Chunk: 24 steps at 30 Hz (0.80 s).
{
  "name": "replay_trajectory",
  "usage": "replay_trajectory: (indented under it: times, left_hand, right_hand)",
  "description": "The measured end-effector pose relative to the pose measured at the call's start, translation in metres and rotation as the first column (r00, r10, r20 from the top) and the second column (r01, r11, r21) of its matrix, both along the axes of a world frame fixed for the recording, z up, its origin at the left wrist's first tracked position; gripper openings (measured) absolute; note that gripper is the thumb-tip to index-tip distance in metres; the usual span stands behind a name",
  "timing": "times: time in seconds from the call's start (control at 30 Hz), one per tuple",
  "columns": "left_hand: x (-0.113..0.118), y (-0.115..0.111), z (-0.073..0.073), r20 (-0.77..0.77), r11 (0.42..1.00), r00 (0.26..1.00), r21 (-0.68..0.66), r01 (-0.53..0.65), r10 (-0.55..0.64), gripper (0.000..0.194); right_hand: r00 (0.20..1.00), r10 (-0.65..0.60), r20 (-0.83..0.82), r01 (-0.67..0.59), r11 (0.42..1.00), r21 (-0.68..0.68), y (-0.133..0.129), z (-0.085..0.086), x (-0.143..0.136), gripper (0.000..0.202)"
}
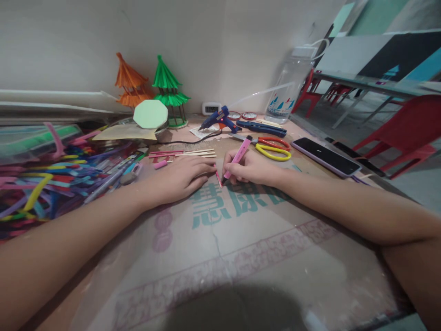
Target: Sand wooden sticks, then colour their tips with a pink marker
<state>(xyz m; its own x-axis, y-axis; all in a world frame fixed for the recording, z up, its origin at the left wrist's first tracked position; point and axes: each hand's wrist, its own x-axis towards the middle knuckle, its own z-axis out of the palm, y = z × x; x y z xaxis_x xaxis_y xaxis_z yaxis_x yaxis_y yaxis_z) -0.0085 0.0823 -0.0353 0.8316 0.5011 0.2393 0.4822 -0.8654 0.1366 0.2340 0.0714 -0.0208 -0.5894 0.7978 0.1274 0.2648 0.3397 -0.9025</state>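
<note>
My right hand [250, 166] grips a pink marker [242, 151], its dark tip pointing down at a thin stick [218, 178] that is coloured pink. Closed fingers of my left hand [181, 179] hold the stick's far end against the table. Just beyond the left hand lies the marker's pink cap [160, 164]. A row of thin sticks [196, 153], some pink and some plain wood, is laid out behind it. Under both hands the printed plastic-covered surface [213, 248] shows green characters.
Left, a heap of coloured pipe cleaners [37, 184]. At the back, orange [129, 80] and green [168, 87] pagoda models, a glue gun [218, 118] and a small digital clock [211, 108]. Right, scissors [274, 151], a phone [325, 156] and a water bottle [287, 87].
</note>
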Motion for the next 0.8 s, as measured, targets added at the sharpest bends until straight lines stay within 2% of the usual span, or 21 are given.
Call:
replay_trajectory:
  times: [0.53, 0.8]
  left_hand:
    - [-0.0006, 0.0015, -0.0025, 0.000, 1.000, 1.000, 0.005, 0.006, -0.006, 0.039]
    - [0.0001, 0.0010, -0.0005, -0.010, 1.000, 1.000, 0.011, 0.008, -0.008, 0.039]
  right_hand:
    - [0.997, 0.058, -0.042, -0.058, 0.998, -0.007, 0.0004, 0.0001, 0.0001, 0.012]
    - [0.999, 0.039, -0.006, -0.039, 0.999, -0.014, -0.0011, 0.0017, -0.0004, 0.012]
